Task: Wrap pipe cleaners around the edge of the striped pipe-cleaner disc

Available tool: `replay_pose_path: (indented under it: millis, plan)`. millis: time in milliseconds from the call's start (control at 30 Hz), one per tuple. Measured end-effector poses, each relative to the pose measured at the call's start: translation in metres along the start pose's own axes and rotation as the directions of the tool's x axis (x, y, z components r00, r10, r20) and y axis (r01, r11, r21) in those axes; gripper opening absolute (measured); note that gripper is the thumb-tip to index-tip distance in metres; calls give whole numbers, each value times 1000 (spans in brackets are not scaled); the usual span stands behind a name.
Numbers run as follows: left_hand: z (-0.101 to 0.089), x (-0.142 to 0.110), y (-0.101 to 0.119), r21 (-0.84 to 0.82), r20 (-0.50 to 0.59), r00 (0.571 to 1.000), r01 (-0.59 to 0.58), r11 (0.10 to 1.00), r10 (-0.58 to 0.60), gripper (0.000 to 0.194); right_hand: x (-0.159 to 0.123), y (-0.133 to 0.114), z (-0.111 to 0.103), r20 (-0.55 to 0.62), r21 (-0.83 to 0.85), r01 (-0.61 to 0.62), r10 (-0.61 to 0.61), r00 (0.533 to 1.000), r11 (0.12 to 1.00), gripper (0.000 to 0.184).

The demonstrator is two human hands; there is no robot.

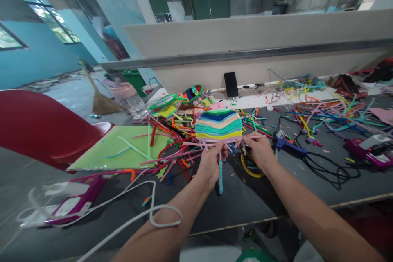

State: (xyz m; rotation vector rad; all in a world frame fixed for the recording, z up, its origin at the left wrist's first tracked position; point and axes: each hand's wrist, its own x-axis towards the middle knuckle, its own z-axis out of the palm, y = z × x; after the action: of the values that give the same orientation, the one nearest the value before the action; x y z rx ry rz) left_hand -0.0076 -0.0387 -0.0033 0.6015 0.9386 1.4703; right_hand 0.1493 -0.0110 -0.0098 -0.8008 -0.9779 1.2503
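A round fan-like piece made of striped pipe cleaners (pixel 218 126), in green, blue, cream, teal and yellow bands, is held up over the table. My left hand (pixel 214 161) pinches its lower edge near the turquoise wrapped handle (pixel 220 176), which hangs down. My right hand (pixel 257 149) is closed at the lower right edge, with fingers on a pink pipe cleaner (pixel 260 136) that sticks out past them. Loose pink ends poke out along the bottom of the disc. Part of the left fingers is hidden behind the piece.
Piles of loose pipe cleaners (pixel 331 116) cover the table. A blue glue gun (pixel 290 146) with a black cord lies to the right. Further out are a phone (pixel 231 84), a clear bottle (pixel 132 100), a green sheet (pixel 113 147), purple power strips (pixel 76 200) and a red chair (pixel 46 127).
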Motion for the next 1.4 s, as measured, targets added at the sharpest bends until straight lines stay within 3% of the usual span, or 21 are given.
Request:
replay_pose_path:
  millis: [167, 533, 933, 1100, 1400]
  plan:
    - [1, -1, 0, 3, -8, 1000, 14, 1000, -14, 30, -1, -2, 0, -27, -44, -7, 6, 1000, 999, 19]
    - [5, -5, 3, -21, 29, 999, 38, 999, -37, 32, -1, 1, 8, -8, 232, -105, 110, 994, 967, 23]
    - [7, -6, 4, -101, 77, 992, 104, 989, -96, 29, 1, 2, 6, 54, 199, -187, 179, 982, 962, 25]
    - [6, -3, 2, -171, 55, 993, 113, 979, -105, 27, -1, -1, 10, 46, 154, -141, 135, 990, 978, 24]
    - [2, 1, 4, -172, 20, 999, 36, 984, -33, 30, -1, 0, 8, 96, 123, -206, 195, 976, 971, 27]
